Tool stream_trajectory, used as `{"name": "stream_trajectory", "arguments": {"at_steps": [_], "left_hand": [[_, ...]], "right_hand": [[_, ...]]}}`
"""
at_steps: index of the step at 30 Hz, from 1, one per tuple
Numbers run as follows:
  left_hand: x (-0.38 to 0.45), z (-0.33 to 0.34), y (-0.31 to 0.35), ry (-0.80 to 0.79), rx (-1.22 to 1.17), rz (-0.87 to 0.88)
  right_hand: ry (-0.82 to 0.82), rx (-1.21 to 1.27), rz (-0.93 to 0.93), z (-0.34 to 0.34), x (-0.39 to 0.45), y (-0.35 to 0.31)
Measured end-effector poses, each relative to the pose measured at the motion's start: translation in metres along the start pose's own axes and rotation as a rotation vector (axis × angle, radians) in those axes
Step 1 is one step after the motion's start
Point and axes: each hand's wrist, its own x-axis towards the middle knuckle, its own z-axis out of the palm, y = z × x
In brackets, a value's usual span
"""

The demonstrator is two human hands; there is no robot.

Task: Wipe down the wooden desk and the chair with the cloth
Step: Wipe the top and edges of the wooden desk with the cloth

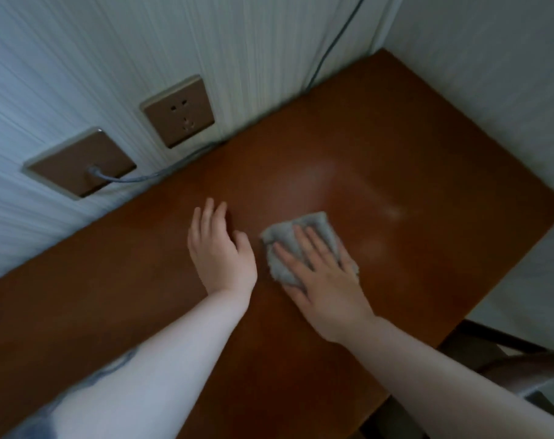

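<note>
A brown wooden desk (396, 153) fills most of the view, set into a corner of white walls. A crumpled grey cloth (313, 228) lies near the desk's middle. My right hand (320, 280) presses flat on the cloth with straight, spread fingers. My left hand (220, 251) rests palm down on the bare wood just left of the cloth, fingers relaxed. Part of a dark chair (522, 362) shows past the desk's right front edge.
Two brown wall plates sit on the wall behind the desk: a socket (179, 110) and a plate (79, 164) with a grey cable (161, 174) plugged in. A second cable (332, 42) runs down the wall behind the desk's back edge.
</note>
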Motion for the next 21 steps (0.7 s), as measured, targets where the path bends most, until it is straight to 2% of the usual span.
{"name": "stream_trajectory", "arguments": {"at_steps": [2,3,5,7,8,10,13,15,17,19,21], "left_hand": [[0.014,0.011,0.005,-0.036,0.121,0.026],[0.017,0.016,0.007,-0.052,0.174,0.041],[0.016,0.023,0.010,-0.053,0.236,0.042],[0.014,0.027,0.010,-0.042,0.255,0.023],[0.013,0.027,0.011,-0.044,0.262,0.017],[0.014,0.027,0.011,-0.052,0.290,0.017],[0.016,0.030,0.014,-0.068,0.320,0.007],[0.015,0.031,0.015,-0.054,0.344,0.018],[0.016,0.030,0.016,-0.034,0.358,0.028],[0.016,0.030,0.016,-0.039,0.364,0.030],[0.016,0.031,0.015,-0.044,0.376,0.036]], "right_hand": [[-0.053,-0.003,-0.181,-0.016,0.030,0.004],[-0.056,-0.017,-0.193,-0.023,0.047,0.011],[-0.011,-0.023,0.021,-0.030,0.068,0.033],[0.130,-0.020,0.304,-0.022,0.067,0.040],[0.197,-0.043,0.356,-0.014,0.059,0.033],[0.225,-0.072,0.265,-0.002,0.047,0.010],[0.091,-0.078,-0.107,-0.007,0.068,0.003],[0.036,-0.089,-0.214,-0.028,0.100,0.020],[0.022,-0.035,-0.036,-0.047,0.123,0.046],[0.127,0.012,0.241,-0.049,0.122,0.062],[0.242,-0.021,0.365,-0.033,0.102,0.052]]}}
